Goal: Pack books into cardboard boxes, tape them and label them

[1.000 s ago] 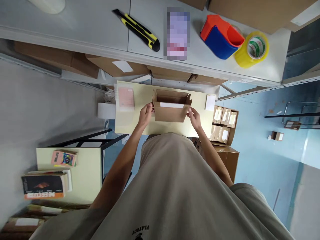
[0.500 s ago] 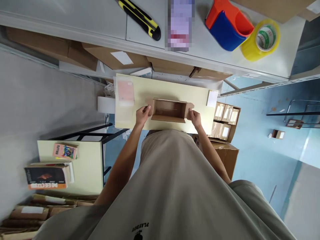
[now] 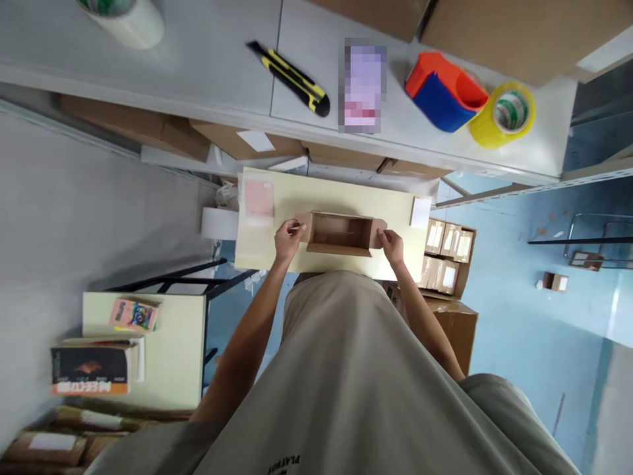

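Note:
A small brown cardboard box (image 3: pixel 340 232) lies open side up on a pale yellow table (image 3: pixel 346 196) just in front of my body. My left hand (image 3: pixel 287 237) grips the flap at the box's left end. My right hand (image 3: pixel 392 245) holds the flap at its right end. The inside of the box looks empty. A pink slip in a clear sleeve (image 3: pixel 258 200) lies at the table's left, and a white paper (image 3: pixel 421 212) at its right edge.
A grey shelf (image 3: pixel 208 72) above holds a yellow-black utility knife (image 3: pixel 293 78), a red and blue tape dispenser (image 3: pixel 444 92), a yellow tape roll (image 3: pixel 503 113) and a clear tape roll (image 3: pixel 129 18). Small boxes in a carton (image 3: pixel 449 257) stand right; books (image 3: pixel 93 367) lie lower left.
The box has been turned from standing with its side toward me to lying with its opening up. Both hands stayed on its end flaps.

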{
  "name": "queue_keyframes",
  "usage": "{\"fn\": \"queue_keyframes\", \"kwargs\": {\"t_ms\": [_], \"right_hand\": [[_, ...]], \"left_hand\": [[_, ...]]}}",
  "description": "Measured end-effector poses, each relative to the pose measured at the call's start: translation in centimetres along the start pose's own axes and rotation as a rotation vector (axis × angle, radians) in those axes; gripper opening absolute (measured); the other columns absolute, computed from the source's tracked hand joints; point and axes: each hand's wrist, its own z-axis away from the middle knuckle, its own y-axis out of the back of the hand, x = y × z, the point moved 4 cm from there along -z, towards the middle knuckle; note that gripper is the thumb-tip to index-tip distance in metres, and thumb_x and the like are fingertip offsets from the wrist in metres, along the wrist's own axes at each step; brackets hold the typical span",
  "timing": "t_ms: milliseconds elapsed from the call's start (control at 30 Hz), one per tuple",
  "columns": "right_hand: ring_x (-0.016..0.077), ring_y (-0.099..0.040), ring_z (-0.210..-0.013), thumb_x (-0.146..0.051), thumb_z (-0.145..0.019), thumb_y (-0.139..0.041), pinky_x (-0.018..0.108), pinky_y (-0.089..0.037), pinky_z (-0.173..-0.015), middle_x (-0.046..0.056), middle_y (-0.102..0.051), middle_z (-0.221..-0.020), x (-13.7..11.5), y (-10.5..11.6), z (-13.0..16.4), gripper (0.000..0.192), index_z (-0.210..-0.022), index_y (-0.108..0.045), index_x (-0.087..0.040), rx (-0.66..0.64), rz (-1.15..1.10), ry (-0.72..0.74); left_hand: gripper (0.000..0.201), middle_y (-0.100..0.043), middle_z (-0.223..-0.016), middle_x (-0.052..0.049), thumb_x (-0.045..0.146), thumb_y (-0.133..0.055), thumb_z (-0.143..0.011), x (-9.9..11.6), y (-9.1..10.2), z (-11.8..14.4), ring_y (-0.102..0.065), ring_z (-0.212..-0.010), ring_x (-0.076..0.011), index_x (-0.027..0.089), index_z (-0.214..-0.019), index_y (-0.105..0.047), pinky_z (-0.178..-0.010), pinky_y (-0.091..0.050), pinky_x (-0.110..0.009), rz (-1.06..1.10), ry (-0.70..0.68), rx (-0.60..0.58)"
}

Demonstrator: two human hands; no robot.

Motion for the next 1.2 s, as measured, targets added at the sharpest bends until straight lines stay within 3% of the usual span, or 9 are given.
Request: {"fn": "queue_keyframes", "kwargs": {"t_ms": [167,333,500,633,933,1200], "right_hand": [[0.0389,-0.086,-0.109,-0.105,-0.084,-0.068,0.056,-0.071,-0.098,0.025,-0.089,-0.112,-2.8,3.0,0.7,0.088,-0.107,-0.077,-0.021,0.094,-0.067,0.07],[0.0368,-0.086,-0.118,-0.094,-0.095,-0.071,0.057,-0.073,-0.105,0.024,-0.089,-0.124,-8.3,5.7,0.6,0.078,-0.117,-0.079,-0.02,0.258,-0.093,0.22],[0.0329,-0.086,-0.119,-0.082,-0.104,-0.073,0.055,-0.071,-0.111,0.018,-0.089,-0.126,-14.4,5.5,0.9,0.062,-0.118,-0.08,-0.022,0.232,-0.155,0.38],[0.032,-0.086,-0.116,-0.079,-0.106,-0.074,0.056,-0.071,-0.112,0.016,-0.089,-0.124,-17.6,4.0,1.8,0.057,-0.118,-0.081,-0.025,0.189,-0.2,0.456],[0.0311,-0.086,-0.119,-0.08,-0.11,-0.068,0.051,-0.071,-0.113,0.014,-0.089,-0.125,-19.9,0.2,3.3,0.057,-0.12,-0.082,-0.026,0.104,-0.205,0.514],[0.0326,-0.086,-0.12,-0.079,-0.109,-0.071,0.054,-0.07,-0.116,0.015,-0.089,-0.127,-20.5,-0.6,3.8,0.057,-0.121,-0.083,-0.025,0.049,-0.215,0.518]], "left_hand": [[0.055,-0.088,-0.126,-0.017,0.066,-0.091,-0.088,3.3,2.0,-0.5,-0.084,-0.112,-0.0316,0.023,-0.121,-0.078,-0.107,-0.068,-0.05,0.025,-0.098,0.031],[0.054,-0.088,-0.131,-0.015,0.067,-0.085,-0.097,9.0,3.8,-1.9,-0.085,-0.118,-0.0302,0.023,-0.129,-0.08,-0.109,-0.067,-0.047,0.079,-0.318,0.082],[0.051,-0.087,-0.134,-0.013,0.066,-0.079,-0.105,14.8,3.5,-1.8,-0.084,-0.124,-0.0295,0.024,-0.135,-0.081,-0.112,-0.068,-0.046,0.14,-0.454,0.054],[0.049,-0.086,-0.139,-0.014,0.062,-0.075,-0.111,17.6,2.3,-0.6,-0.082,-0.133,-0.0319,0.024,-0.142,-0.08,-0.119,-0.066,-0.05,0.133,-0.479,-0.012],[0.045,-0.087,-0.136,-0.014,0.063,-0.073,-0.115,18.5,-0.2,2.5,-0.084,-0.129,-0.03,0.026,-0.138,-0.082,-0.119,-0.068,-0.048,0.222,-0.535,-0.098],[0.046,-0.086,-0.138,-0.014,0.063,-0.071,-0.116,16.9,-0.2,3.0,-0.083,-0.132,-0.0294,0.024,-0.139,-0.081,-0.121,-0.066,-0.047,0.207,-0.515,-0.091]]}}
